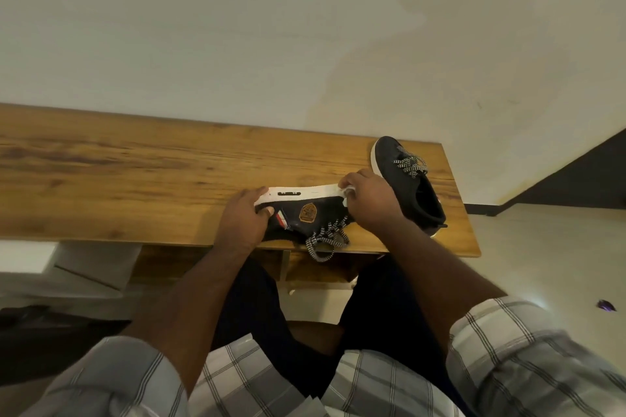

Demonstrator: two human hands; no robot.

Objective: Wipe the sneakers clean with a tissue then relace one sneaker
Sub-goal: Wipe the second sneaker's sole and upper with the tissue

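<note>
Fingers (pixel 262 195) of the left hand (pixel 242 213) were curled round the dark, white-soled sneaker (pixel 305 210), tipped sideways on the wooden desk (pixel 135 173) so its sole could be wiped with the white tissue (pixel 349 195) pinched by the right hand (pixel 369 198).

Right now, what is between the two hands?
In the head view, the tipped sneaker spans the gap: the left hand grips one end, and the right hand presses a tissue at the other, its white sole facing up.
</note>
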